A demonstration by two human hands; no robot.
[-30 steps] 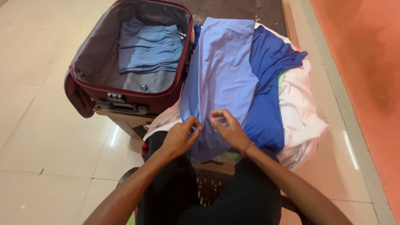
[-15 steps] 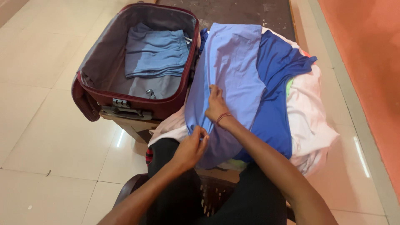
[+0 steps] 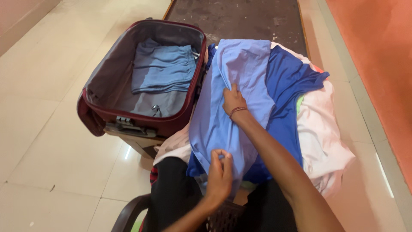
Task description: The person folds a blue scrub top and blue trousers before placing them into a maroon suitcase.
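Here, the biggest thing beside my hands is the maroon suitcase (image 3: 141, 122), lying open just to the left of both grips, with a folded grey-blue garment (image 3: 162, 68) flat inside it. Directly under my hands sits the heap of clothes (image 3: 319, 129), pale pink at the right edge, with a royal blue shirt (image 3: 285, 99) spread just right of my right wrist. On top lies the lavender garment (image 3: 240, 73), the piece in hand. Its long axis runs from my lap away toward the far end of the heap, roughly parallel to the suitcase's right wall. My right hand (image 3: 234, 101) is up near the middle of that length, palm down, fingers curled, seemingly gathering a lengthwise fold; I cannot tell how firmly it pinches. My left hand (image 3: 219, 172) is at the near hem, close to my lap, thumb and fingertips closed on the cloth's edge. So the two grips sit in line along the garment, right farther, left nearer, and the suitcase lies closer to the left hand's side.
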